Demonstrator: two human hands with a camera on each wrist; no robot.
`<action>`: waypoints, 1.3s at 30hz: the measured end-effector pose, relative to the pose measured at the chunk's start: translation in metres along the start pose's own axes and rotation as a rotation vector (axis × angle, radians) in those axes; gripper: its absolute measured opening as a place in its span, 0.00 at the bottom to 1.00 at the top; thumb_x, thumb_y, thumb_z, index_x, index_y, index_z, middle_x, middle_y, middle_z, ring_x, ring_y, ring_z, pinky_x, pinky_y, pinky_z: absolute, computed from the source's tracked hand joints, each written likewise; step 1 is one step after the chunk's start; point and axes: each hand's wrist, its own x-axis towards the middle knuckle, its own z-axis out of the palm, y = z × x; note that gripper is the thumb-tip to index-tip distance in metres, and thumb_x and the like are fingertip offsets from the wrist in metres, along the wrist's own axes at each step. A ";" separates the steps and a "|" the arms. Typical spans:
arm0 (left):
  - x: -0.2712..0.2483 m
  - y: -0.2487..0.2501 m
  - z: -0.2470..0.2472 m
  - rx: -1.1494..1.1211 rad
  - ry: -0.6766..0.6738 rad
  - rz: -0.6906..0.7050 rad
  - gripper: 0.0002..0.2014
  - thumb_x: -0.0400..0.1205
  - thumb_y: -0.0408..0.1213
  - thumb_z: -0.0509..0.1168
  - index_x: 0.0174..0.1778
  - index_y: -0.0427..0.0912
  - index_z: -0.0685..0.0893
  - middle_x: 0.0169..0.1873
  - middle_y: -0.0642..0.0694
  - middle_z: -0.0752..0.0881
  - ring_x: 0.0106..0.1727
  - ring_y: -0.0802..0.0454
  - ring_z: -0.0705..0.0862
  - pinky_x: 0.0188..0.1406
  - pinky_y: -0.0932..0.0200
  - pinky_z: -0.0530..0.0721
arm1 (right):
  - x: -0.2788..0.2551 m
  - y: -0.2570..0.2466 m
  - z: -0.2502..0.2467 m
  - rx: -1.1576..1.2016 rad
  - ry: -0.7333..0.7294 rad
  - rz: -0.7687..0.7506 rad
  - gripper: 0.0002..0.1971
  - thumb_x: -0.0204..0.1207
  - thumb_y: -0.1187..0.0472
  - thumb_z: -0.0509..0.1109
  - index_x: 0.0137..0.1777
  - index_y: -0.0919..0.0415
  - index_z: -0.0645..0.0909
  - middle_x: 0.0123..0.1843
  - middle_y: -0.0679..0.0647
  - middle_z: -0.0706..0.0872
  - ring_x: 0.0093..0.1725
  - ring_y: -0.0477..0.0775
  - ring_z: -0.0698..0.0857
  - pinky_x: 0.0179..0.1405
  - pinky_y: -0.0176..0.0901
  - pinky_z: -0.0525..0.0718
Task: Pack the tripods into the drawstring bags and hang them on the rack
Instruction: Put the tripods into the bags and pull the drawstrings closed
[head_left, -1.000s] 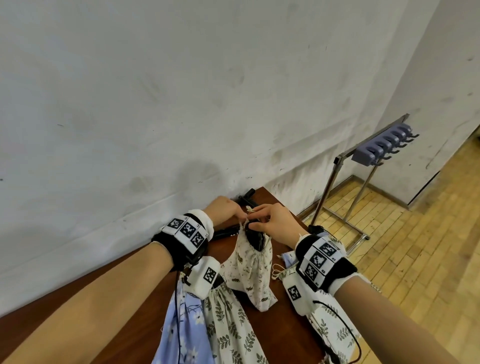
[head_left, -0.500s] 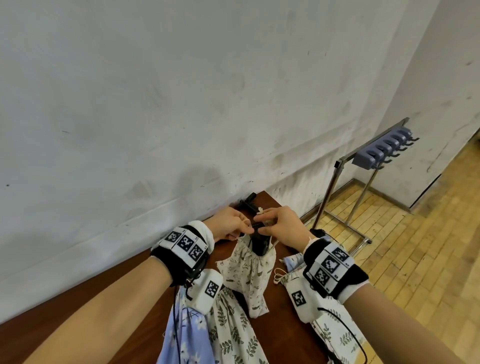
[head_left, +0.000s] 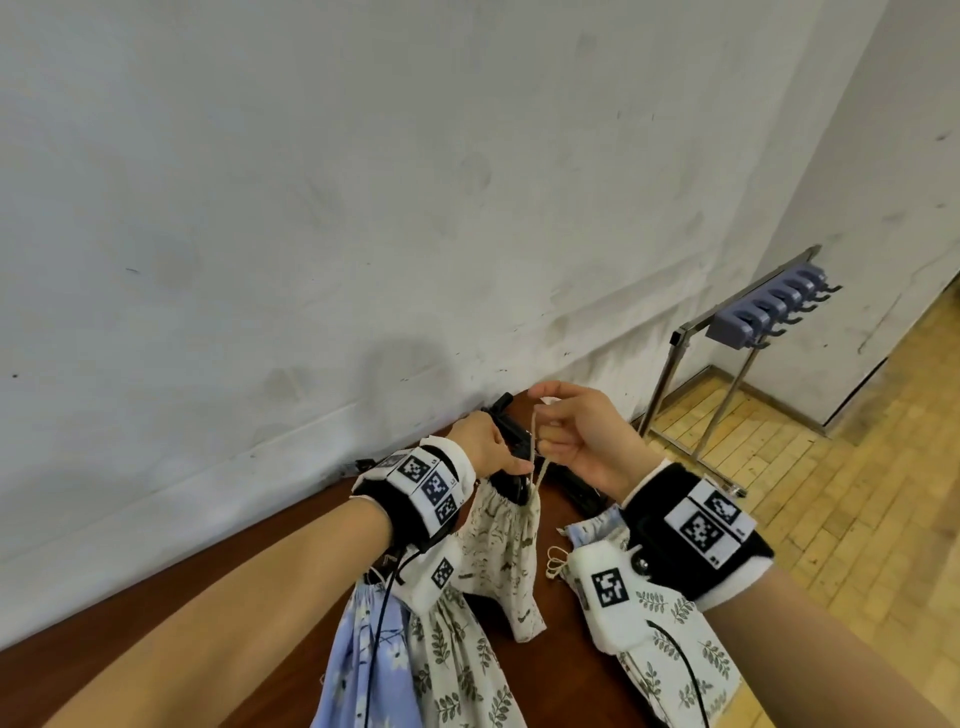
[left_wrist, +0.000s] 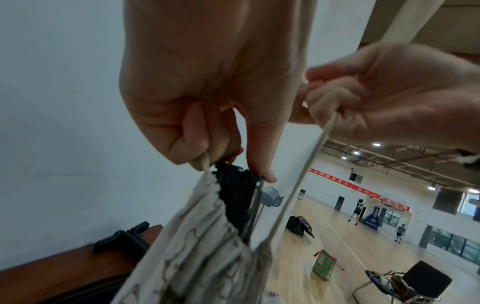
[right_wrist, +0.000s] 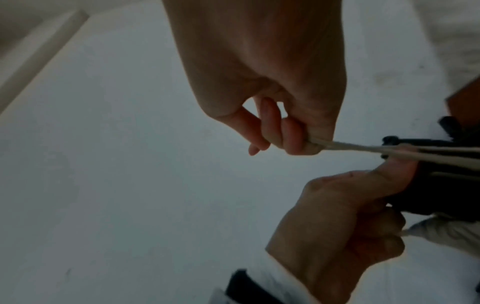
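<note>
A scuffed white wall (head_left: 363, 182) fills the view behind the reddish-brown table (head_left: 218, 587). Pale wooden parquet floor (head_left: 857, 493) spreads right. The left wrist view opens onto a sports hall with ceiling lights (left_wrist: 376, 144) and a red banner (left_wrist: 363, 188).

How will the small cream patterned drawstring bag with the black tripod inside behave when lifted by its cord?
The cream patterned cloth bag is likely floppy: it hangs in gathers. The black tripod probably weights it. The taut cream cord in the right hand should cinch it.
</note>
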 end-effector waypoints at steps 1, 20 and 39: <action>0.000 0.002 0.000 0.007 -0.009 0.006 0.18 0.70 0.47 0.78 0.27 0.44 0.76 0.25 0.51 0.77 0.29 0.54 0.76 0.31 0.61 0.74 | 0.001 0.002 0.005 -0.029 -0.025 -0.022 0.15 0.77 0.81 0.53 0.48 0.66 0.78 0.24 0.51 0.64 0.19 0.45 0.59 0.17 0.35 0.61; -0.018 0.016 -0.025 -0.191 -0.097 0.169 0.11 0.73 0.27 0.69 0.51 0.34 0.89 0.35 0.47 0.83 0.36 0.51 0.81 0.40 0.57 0.84 | 0.009 0.001 -0.012 -0.235 0.018 0.226 0.11 0.81 0.68 0.66 0.62 0.63 0.79 0.45 0.62 0.86 0.38 0.55 0.83 0.34 0.39 0.82; 0.001 0.000 0.020 -0.274 -0.036 0.483 0.17 0.77 0.31 0.70 0.54 0.58 0.80 0.43 0.61 0.84 0.54 0.56 0.83 0.63 0.55 0.79 | -0.012 -0.009 0.004 -0.418 0.058 -0.091 0.14 0.74 0.79 0.54 0.36 0.61 0.72 0.26 0.58 0.72 0.25 0.53 0.69 0.25 0.40 0.66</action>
